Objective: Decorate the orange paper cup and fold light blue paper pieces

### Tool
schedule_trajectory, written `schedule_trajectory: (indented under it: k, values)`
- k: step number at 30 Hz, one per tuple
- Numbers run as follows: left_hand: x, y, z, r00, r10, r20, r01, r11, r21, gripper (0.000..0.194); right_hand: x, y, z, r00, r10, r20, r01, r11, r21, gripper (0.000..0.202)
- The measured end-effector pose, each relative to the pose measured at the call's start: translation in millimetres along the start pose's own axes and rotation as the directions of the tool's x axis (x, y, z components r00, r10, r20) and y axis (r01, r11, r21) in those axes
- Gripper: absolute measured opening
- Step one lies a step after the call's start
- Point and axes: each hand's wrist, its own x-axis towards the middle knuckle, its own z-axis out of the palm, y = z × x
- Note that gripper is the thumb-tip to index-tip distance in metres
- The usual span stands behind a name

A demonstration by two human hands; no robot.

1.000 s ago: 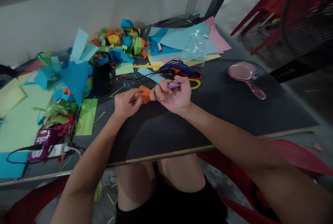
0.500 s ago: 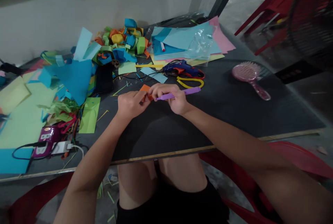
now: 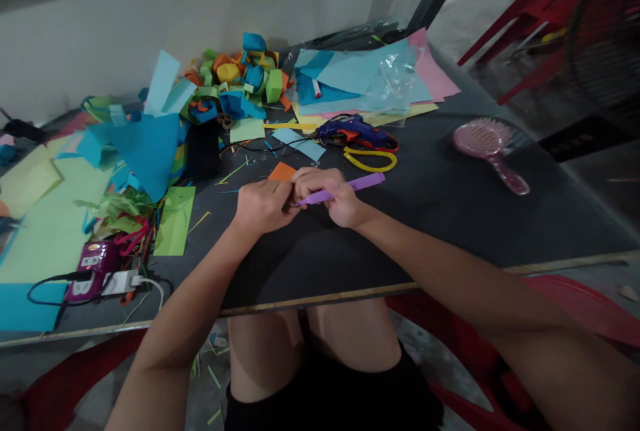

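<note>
My right hand [image 3: 327, 194] is closed around a slim purple marker [image 3: 369, 181]. Its thin end points left, toward the fingers of my left hand [image 3: 265, 205]. Both hands meet just above the dark tabletop, fingertips together. A piece of orange paper [image 3: 281, 171] sticks out behind them, with the left fingers curled around its near part. Most of that paper is hidden by the fingers. Beyond my right hand lie yellow-handled scissors [image 3: 371, 165] and a blue glue gun [image 3: 356, 129].
Folded paper pieces [image 3: 230, 74] heap up at the back, with blue and pink sheets [image 3: 433, 74] right of them. A pink hairbrush [image 3: 487, 141] lies at right. Left are a green sheet [image 3: 175, 221], a purple device [image 3: 93, 271] with cables and a white plug [image 3: 120, 282].
Both hands have come slightly nearer to me, and the left has shifted right, closer against the right. Less of the orange paper shows. The camera view has turned a little.
</note>
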Motion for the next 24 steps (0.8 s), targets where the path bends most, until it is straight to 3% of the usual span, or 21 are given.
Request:
schedule_trajectory:
  k: [4, 10, 16, 21, 24]
  values:
    - [1, -1, -0.2, 0.996, 0.016, -0.085, -0.019, 0.999, -0.042, 0.024, 1, -1, 2, 1.0, -0.002, -0.014, 0.003, 1.0, 0.029, 0.058]
    - [1, -4, -1.6, 0.997, -0.066, -0.049, 0.058, 0.987, -0.148, 0.021, 4, -6, 5, 0.999, 0.001, -0.041, 0.004, 0.994, 0.107, 0.056]
    - [5, -1, -2.7, 0.981, -0.179, -0.073, 0.151, 0.948, -0.281, 0.021, 6, -12, 6, 0.989, 0.092, -0.118, -0.064, 0.973, 0.221, 0.059]
    - [8, -1, -9.0, 0.941, -0.337, -0.014, 0.294, 0.84, -0.457, 0.018, 8, -10, 6, 0.973, 0.136, -0.184, -0.087, 0.964, 0.253, 0.067]
    - [10, -2, -11.4, 0.874, -0.47, 0.12, 0.446, 0.679, -0.584, 0.015, 10, -8, 5, 0.947, 0.189, -0.258, -0.09, 0.931, 0.354, 0.071]
